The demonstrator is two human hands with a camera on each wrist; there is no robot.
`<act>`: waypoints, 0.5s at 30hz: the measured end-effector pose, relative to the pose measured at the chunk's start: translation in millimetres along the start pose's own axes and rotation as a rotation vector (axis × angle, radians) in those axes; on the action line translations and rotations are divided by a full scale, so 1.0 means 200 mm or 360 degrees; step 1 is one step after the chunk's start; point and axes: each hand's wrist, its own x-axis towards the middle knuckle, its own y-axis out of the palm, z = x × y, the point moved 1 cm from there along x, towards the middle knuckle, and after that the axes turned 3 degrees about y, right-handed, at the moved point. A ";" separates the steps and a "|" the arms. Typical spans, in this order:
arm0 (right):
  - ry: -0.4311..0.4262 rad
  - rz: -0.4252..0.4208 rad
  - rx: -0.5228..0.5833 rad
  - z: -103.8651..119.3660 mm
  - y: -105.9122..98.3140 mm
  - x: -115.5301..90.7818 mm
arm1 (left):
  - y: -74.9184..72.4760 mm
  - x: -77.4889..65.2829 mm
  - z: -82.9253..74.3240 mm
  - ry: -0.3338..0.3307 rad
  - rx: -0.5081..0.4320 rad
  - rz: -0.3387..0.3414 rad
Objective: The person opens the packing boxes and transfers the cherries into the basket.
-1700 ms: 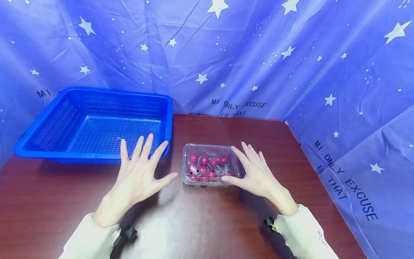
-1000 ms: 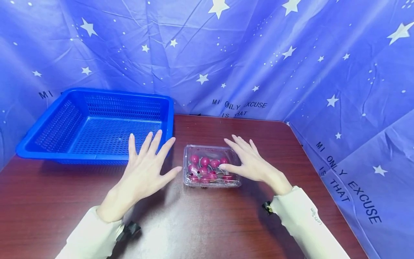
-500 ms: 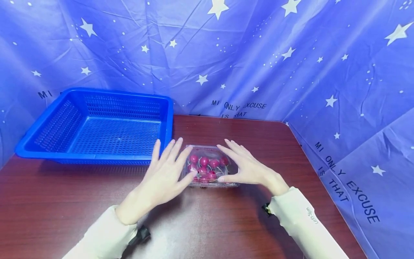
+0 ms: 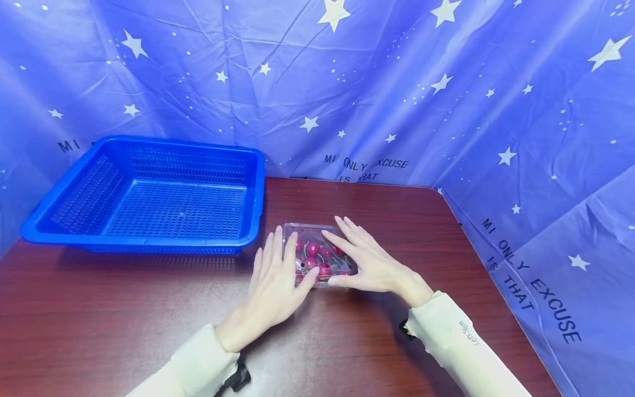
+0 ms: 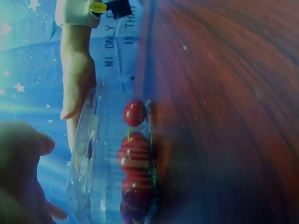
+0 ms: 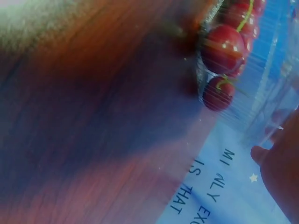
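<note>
Pointing forward, left hand (image 4: 276, 286) and right hand (image 4: 374, 266) flank the clear box (image 4: 310, 230).

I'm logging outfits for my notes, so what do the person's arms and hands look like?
The left hand and right hand are bare, with no gloves or rings visible. The left sleeve and right sleeve are off-white; the right one carries small lettering. A black object shows at the left sleeve's end, and a black-and-yellow object at the right's.
</note>
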 end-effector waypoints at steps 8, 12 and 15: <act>-0.0046 -0.0104 -0.0084 -0.01 0.05 0.00 | 0.08 0.00 0.00 -0.0155 -0.0078 0.0032; -0.0062 -0.0134 -0.0082 -0.01 0.06 0.01 | 0.09 0.00 0.01 -0.0129 -0.0005 0.0009; -0.0062 -0.0145 -0.0067 0.00 0.06 0.01 | 0.09 0.00 0.01 -0.0096 0.0075 0.0001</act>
